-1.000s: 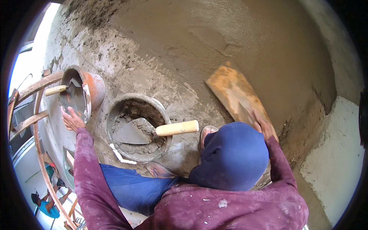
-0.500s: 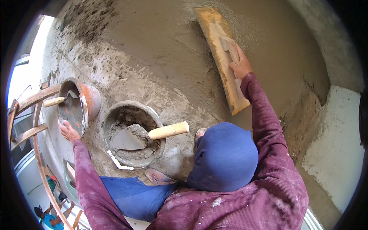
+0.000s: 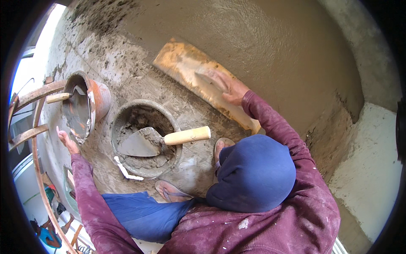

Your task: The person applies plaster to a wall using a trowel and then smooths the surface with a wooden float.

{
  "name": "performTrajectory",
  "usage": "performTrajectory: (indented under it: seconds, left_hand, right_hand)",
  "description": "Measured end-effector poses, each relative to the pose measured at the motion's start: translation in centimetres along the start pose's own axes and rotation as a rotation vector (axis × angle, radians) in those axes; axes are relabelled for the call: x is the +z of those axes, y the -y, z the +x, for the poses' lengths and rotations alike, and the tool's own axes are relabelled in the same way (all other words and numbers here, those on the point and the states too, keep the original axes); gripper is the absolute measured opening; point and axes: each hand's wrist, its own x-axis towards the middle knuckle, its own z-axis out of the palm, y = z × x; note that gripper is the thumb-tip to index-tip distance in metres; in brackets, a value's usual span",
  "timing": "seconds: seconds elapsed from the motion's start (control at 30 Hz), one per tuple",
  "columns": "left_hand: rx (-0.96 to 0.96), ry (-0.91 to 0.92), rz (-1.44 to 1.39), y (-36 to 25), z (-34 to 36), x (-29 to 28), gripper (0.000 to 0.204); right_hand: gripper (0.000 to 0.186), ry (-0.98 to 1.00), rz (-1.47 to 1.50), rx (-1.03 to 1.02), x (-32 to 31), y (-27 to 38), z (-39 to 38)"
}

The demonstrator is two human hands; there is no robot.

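My right hand (image 3: 234,89) is closed round the handle of a long, worn yellow-orange plastering float (image 3: 188,63). The float lies slantwise along the edge of the smooth wet mortar (image 3: 292,55), slightly blurred. At the left, my left hand (image 3: 67,142) holds nothing, its fingers apart, near the lower rim of an orange, cement-smeared bucket (image 3: 100,99). That bucket holds greyish liquid and a trowel, whose wooden handle (image 3: 58,98) sticks out past the rim. Between my arms stands a grey bucket (image 3: 114,127) of mortar, with a wooden-handled trowel (image 3: 139,143) lying on top.
Curved wooden bars (image 3: 40,165) stand along the left side. Beyond them, low at the left, is another person (image 3: 50,237) in a blue-green top. A pale smooth ledge (image 3: 368,161) runs down the right. Rough mortar crumbs (image 3: 99,17) cover the surface at upper left.
The float has swung from near upright to a slant, its far end moving left and down with my right hand. My left hand has shifted slightly left, away from the orange bucket's rim.
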Motion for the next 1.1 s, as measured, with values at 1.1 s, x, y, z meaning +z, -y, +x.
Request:
performTrajectory:
  seconds: [1.1]
  left_hand:
    - [-0.121,0.213,-0.212,6.7,2.6,-1.1,0.067]
  right_hand:
    - [0.049,-0.262,-0.178,0.131,1.6,1.2,-1.0]
